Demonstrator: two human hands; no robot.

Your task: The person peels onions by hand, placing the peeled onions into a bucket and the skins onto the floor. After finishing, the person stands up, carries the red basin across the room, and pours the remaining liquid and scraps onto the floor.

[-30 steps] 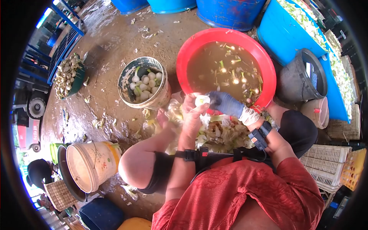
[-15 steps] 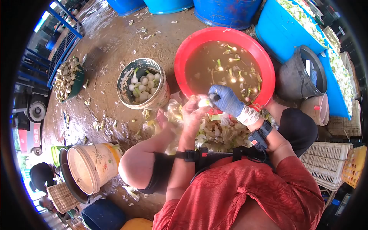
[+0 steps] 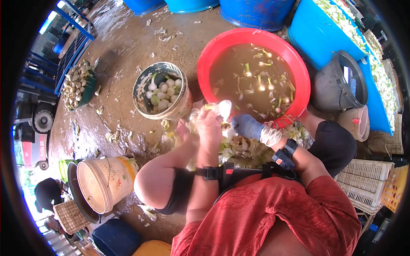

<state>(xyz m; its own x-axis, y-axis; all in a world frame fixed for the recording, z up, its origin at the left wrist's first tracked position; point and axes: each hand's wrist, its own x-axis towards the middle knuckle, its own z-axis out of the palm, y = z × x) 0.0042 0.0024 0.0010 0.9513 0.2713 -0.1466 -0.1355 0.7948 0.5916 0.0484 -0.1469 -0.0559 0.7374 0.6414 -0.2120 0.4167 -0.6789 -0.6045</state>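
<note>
My left hand (image 3: pixel 208 124), bare, is closed around a white bulb with a short green stem (image 3: pixel 224 110), like an onion or fresh garlic. The stem points left and the white end right. Just to the right, my right hand (image 3: pixel 247 126) wears a blue glove. Its fingers are curled, and what they hold is hidden. Both hands are above a heap of peelings (image 3: pixel 239 149) between my legs. Beyond them stands a red tub (image 3: pixel 204 85) of murky water with several stemmed bulbs (image 3: pixel 261 83) floating in it. A bucket (image 3: pixel 181 104) at left contains peeled white bulbs (image 3: pixel 164 94).
A green basket of bulbs (image 3: pixel 77 85) stands far left on the wet floor (image 3: pixel 115 81). Blue bins (image 3: pixel 316 38) with trimmings and a black bucket (image 3: pixel 331 87) are at right. A pale bucket (image 3: pixel 102 183) lies left of my knee; white crates (image 3: pixel 363 183) stand at lower right.
My hands have moved apart. My left hand has tilted the bulb up and shifted slightly left; my gloved right hand has dropped away from it, down toward the peelings.
</note>
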